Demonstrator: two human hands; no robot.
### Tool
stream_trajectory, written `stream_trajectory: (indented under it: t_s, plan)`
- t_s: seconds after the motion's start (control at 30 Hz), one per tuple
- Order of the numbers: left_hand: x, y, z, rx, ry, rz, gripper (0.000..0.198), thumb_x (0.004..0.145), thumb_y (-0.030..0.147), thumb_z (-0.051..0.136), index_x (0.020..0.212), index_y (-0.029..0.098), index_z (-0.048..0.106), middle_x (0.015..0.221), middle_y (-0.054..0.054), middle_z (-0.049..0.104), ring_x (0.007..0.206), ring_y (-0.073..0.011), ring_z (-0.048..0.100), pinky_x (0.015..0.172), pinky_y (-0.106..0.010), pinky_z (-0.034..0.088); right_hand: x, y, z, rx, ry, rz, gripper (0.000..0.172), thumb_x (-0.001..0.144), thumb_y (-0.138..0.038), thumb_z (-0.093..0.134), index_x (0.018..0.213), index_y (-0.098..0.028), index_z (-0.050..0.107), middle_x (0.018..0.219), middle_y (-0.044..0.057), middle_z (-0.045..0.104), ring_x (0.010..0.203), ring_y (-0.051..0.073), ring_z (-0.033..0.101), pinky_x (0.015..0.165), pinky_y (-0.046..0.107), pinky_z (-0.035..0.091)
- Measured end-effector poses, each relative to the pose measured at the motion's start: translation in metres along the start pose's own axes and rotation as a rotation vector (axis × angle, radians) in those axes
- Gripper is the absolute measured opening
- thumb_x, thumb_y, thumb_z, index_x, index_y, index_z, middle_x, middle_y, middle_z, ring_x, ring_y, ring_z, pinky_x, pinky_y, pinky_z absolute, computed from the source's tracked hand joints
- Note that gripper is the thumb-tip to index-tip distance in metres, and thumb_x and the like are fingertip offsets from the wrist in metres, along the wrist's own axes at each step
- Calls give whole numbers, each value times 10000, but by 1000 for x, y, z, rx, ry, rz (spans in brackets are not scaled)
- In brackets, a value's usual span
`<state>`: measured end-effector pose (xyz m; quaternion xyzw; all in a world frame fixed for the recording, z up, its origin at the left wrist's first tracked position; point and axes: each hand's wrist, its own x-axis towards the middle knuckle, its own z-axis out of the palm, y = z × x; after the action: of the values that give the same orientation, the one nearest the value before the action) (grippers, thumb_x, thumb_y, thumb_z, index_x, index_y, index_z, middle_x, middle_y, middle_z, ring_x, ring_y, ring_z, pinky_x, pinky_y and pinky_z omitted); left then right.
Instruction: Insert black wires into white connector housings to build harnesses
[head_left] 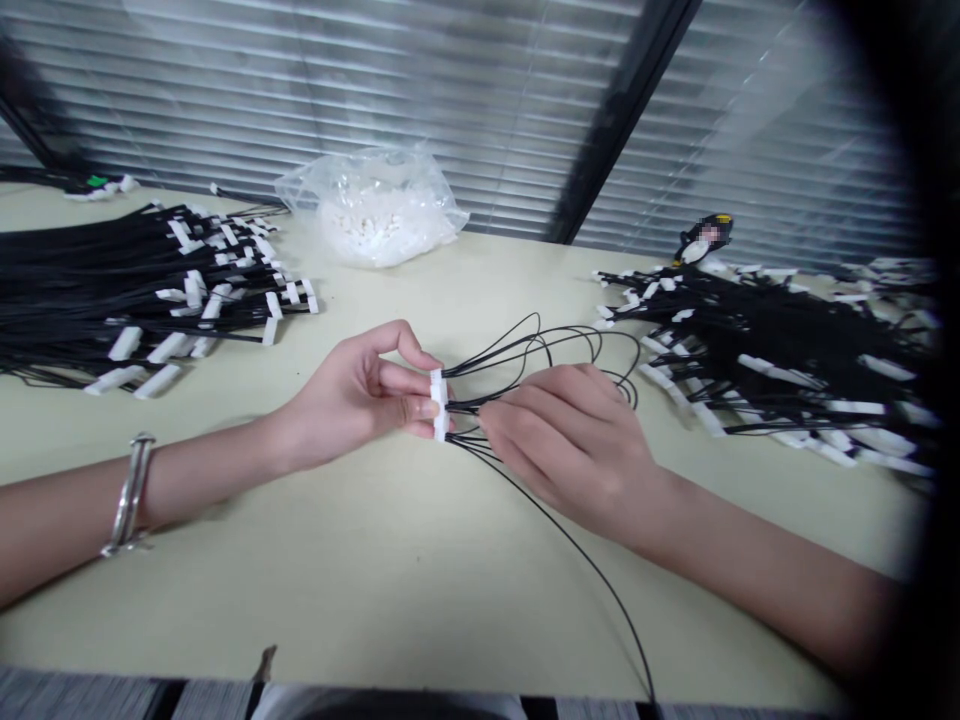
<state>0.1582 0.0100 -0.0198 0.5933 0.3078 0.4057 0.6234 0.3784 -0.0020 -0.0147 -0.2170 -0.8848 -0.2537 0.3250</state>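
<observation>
In the head view, the left hand (375,395) pinches a white plug (439,405) above the middle of the table (360,600); the right hand (570,435) pinches black wires (463,407) just beside it — one long wire (589,559) runs to the near edge; a left pile (112,280) and right pile (795,340) leave room between; the black-and-yellow thing (706,238) is too blurry to read.

Over the desk (352,570) in front of me, the connector (440,407) is between my left hand (364,395) and my right hand (574,440). Its wires (592,553) run rightward, one reaching the desk's near edge. Cable bundles (82,275) lie to my left, a cable heap (787,345) to my right. Farther back, between them, a bag (375,220) sits before the blinds (450,80).
</observation>
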Motion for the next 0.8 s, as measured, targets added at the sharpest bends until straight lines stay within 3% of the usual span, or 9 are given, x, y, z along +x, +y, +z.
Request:
stream_trajectory:
  t_s: [0.37, 0.8]
  plan:
    - [1, -3, -2, 23, 5, 22, 188, 766, 105, 673, 839, 202, 530, 743, -18, 745, 707, -208, 721, 673, -338, 611, 1, -1, 0, 32, -17, 15, 68, 815, -115, 596, 829, -161, 549, 709, -10, 619, 707, 122, 513, 604, 294, 339]
    - [0, -3, -1, 11, 9, 15, 182, 763, 98, 677, 839, 189, 538, 736, -20, 747, 678, -197, 721, 659, -323, 613, 1, 0, 1, 66, -17, 8, 78, 804, -102, 606, 816, -155, 550, 721, -7, 632, 720, 123, 523, 610, 292, 356]
